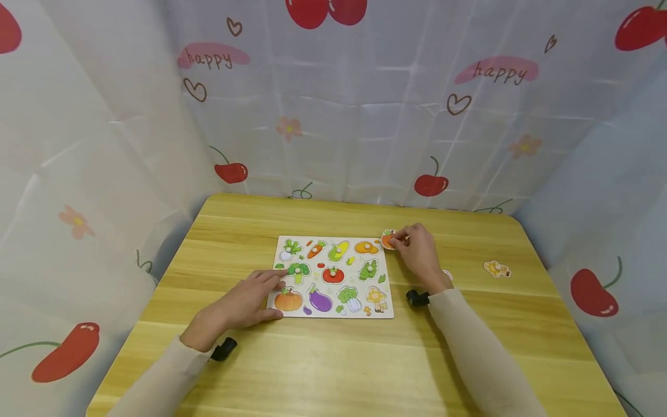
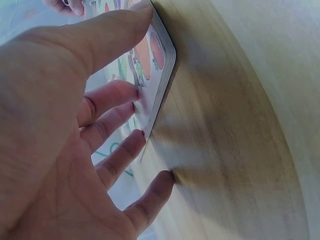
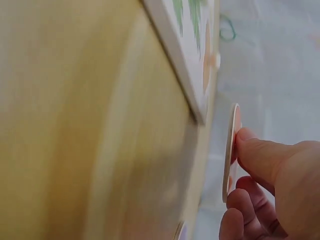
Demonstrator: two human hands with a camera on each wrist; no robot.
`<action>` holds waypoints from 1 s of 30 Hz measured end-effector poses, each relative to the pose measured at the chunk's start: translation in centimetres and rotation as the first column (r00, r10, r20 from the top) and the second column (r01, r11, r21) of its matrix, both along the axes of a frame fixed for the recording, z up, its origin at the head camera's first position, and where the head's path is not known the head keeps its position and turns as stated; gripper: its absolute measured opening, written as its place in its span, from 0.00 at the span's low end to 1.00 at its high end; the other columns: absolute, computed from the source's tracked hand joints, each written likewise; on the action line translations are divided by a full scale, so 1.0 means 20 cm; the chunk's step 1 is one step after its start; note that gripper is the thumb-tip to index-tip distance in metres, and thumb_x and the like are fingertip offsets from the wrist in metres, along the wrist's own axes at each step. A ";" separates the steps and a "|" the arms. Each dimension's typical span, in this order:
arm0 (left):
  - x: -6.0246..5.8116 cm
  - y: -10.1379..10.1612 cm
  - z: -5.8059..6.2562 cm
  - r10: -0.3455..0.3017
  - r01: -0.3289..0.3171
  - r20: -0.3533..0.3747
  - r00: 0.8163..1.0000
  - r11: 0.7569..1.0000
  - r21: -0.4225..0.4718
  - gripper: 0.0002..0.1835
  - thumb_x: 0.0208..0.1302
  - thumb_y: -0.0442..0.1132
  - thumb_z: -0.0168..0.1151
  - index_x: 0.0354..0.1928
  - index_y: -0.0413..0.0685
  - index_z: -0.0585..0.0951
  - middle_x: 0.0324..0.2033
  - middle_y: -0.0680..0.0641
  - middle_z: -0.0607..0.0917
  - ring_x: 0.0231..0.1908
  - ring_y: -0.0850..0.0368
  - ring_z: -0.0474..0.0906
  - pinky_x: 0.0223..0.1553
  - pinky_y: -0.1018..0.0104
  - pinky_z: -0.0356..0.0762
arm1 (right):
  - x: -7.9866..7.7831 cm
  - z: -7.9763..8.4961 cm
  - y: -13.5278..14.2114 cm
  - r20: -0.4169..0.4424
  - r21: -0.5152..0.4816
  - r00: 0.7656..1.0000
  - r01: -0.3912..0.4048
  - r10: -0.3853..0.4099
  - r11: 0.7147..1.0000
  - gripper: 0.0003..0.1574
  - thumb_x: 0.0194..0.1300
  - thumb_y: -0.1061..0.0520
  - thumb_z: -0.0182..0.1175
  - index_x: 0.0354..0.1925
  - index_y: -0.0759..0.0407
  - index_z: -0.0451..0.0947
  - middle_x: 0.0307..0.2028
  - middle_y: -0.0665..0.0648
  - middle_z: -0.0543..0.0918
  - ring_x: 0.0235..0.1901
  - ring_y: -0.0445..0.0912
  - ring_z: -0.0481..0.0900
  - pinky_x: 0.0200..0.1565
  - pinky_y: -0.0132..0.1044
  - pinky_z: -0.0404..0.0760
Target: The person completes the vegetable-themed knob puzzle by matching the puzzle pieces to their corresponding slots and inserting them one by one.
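A flat wooden vegetable puzzle board point(image 1: 351, 275) lies on the table, with small knobs on several of its pictures. My left hand point(image 1: 247, 298) rests at the board's left side, fingers spread; in the left wrist view the thumb point(image 2: 120, 25) lies over the board's edge. Just beyond the board's far right corner, my right hand point(image 1: 419, 252) pinches an orange pumpkin puzzle piece point(image 1: 387, 237) with green leaves. In the right wrist view this thin piece point(image 3: 230, 155) stands on edge between thumb and fingers, with a gap between it and the board's corner.
A yellow mushroom puzzle piece point(image 1: 497, 269) lies on the right of the wooden table point(image 1: 323, 365). Another piece point(image 1: 448, 274) is mostly hidden behind the right wrist. A cherry-patterned curtain point(image 1: 354, 156) hangs around the table's back and sides.
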State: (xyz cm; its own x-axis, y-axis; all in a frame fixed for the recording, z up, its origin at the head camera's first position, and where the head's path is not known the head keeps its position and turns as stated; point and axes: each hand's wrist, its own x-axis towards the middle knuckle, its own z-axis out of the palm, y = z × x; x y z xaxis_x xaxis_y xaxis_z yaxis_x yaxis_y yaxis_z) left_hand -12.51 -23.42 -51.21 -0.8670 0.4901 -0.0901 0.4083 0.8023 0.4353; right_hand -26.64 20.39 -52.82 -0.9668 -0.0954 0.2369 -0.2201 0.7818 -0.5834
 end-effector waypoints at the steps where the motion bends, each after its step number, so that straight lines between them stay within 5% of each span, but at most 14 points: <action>1: 0.00 0.00 0.00 -0.001 0.001 -0.003 1.000 1.000 -0.003 0.28 0.75 0.49 0.83 0.68 0.44 0.85 0.88 0.41 0.73 0.85 0.31 0.70 0.80 0.25 0.76 | 0.02 0.00 -0.01 -0.007 0.000 1.000 -0.006 0.006 1.000 0.11 0.81 0.55 0.76 0.48 0.63 0.95 0.50 0.66 0.85 0.43 0.56 0.81 0.46 0.44 0.78; 11: -0.01 -0.01 -0.02 -0.013 0.013 -0.025 1.000 1.000 0.016 0.27 0.74 0.50 0.84 0.66 0.45 0.87 0.87 0.40 0.75 0.84 0.31 0.71 0.78 0.25 0.77 | 0.19 0.02 -0.20 0.003 -0.007 0.995 -0.100 0.100 0.995 0.13 0.78 0.53 0.80 0.45 0.63 0.93 0.54 0.65 0.84 0.44 0.53 0.85 0.44 0.42 0.87; 30: 0.00 0.01 0.00 0.007 -0.007 -0.015 1.000 1.000 0.005 0.32 0.75 0.50 0.83 0.72 0.43 0.84 0.87 0.41 0.74 0.85 0.31 0.70 0.81 0.25 0.75 | 0.44 0.01 -0.60 -0.008 0.078 0.952 -0.303 0.304 0.950 0.11 0.73 0.48 0.84 0.41 0.51 0.93 0.50 0.54 0.85 0.37 0.41 0.76 0.39 0.32 0.79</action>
